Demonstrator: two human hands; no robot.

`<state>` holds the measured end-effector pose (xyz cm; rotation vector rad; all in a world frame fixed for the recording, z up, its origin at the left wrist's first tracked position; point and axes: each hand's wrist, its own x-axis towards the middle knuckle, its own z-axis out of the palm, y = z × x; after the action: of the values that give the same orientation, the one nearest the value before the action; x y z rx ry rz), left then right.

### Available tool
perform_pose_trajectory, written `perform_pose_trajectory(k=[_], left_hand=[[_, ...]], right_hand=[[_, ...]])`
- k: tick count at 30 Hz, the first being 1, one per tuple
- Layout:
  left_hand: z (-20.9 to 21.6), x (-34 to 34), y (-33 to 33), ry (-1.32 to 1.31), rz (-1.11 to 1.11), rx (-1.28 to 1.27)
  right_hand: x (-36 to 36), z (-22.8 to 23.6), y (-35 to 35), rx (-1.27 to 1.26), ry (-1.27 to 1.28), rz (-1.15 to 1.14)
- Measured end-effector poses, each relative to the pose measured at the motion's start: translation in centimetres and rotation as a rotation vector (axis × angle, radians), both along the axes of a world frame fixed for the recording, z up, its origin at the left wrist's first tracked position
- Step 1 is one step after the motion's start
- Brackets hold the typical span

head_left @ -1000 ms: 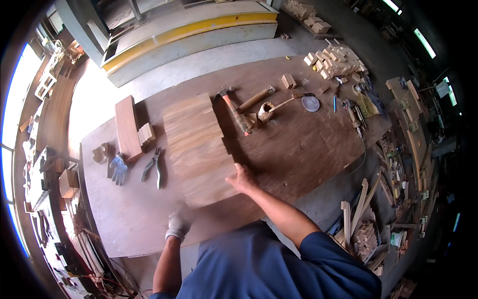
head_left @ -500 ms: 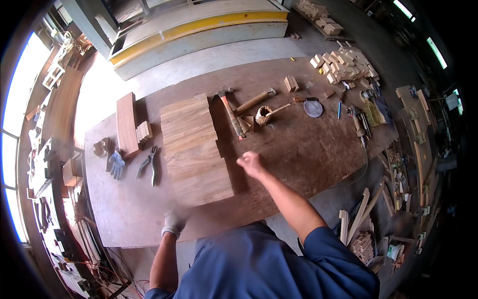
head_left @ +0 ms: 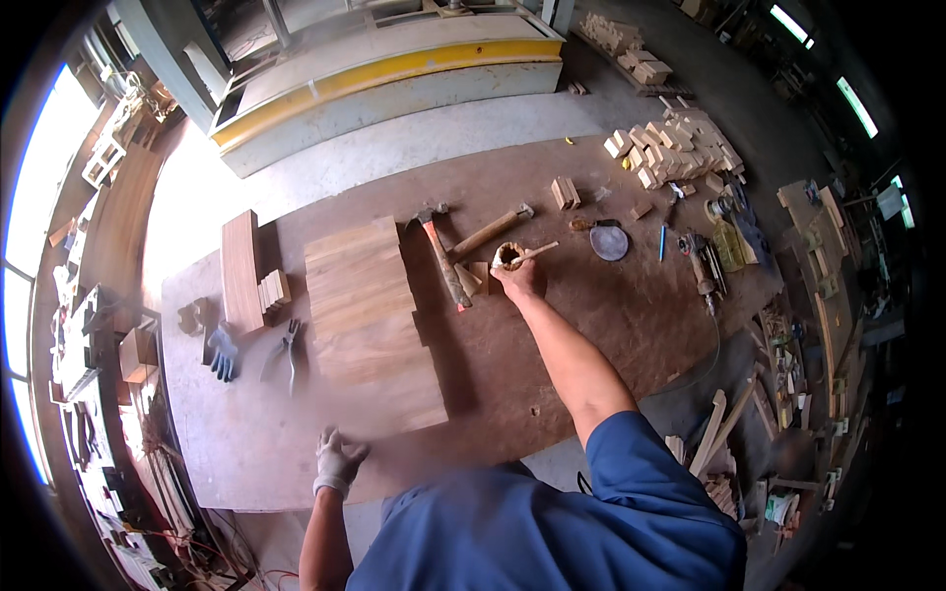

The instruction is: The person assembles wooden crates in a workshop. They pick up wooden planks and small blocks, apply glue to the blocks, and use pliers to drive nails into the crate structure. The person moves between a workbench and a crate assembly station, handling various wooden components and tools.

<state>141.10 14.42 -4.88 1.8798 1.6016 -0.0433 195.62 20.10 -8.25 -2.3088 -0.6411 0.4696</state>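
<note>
My bare right hand is closed around the near side of a small, crusted pot; some fingers are hidden. A thin wooden stick leans out of the pot to the right. Left of that hand lie a claw hammer with an orange-marked handle, a second hammer and small wooden wedges. My left hand, in a pale glove, hovers near the table's front edge, fingers apart and holding nothing. Beyond it is a wide panel of joined wood boards with a stepped right edge.
On the worktable, pincers, a blue-grey glove and a thick board lie left. A round lid, a blue pen, a corded power tool and heaped wood blocks are right.
My right hand has reached forward from above the table to the pot and closed on it. The left hand's fingers have spread near the front edge. The view has shifted slightly.
</note>
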Motion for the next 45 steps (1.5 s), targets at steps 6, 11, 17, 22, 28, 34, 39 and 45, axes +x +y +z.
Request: perform_pose_trajectory(k=[6,11,17,22,28,34,39,45], left_hand=[[-0.3,-0.2,-0.4,-0.028,-0.028,0.132],[0.4,-0.6,0.0,-0.01,-0.036,0.024],[2.3,0.9,0.5,0.033,-0.112,0.002],[-2.0,-2.9,-0.5,-0.073,-0.13,0.163],[2.4,0.3,-0.5,-0.142,-0.135,0.317],[2.6,3.1,-0.4,-0.362,-0.313,0.328],[2.1,6.2,0.4,-0.436,-0.38,0.255],[-3.5,9.2,0.4,-0.568,-0.289,0.351]], right_hand=[[-0.3,-0.6,-0.2,0.07,-0.089,-0.046],[-2.1,0.7,-4.0,0.091,-0.118,-0.05],[-12.5,8.1,-12.2,0.227,-0.054,0.267],[-23.5,9.3,-13.3,0.299,-0.181,0.534],[-30.2,5.6,-13.2,0.392,-0.245,0.601],[-30.5,6.0,-13.4,0.208,-0.188,0.618],[-29.6,9.7,-14.3,0.183,0.06,0.469],[-30.1,12.4,-14.2,0.258,-0.017,0.529]])
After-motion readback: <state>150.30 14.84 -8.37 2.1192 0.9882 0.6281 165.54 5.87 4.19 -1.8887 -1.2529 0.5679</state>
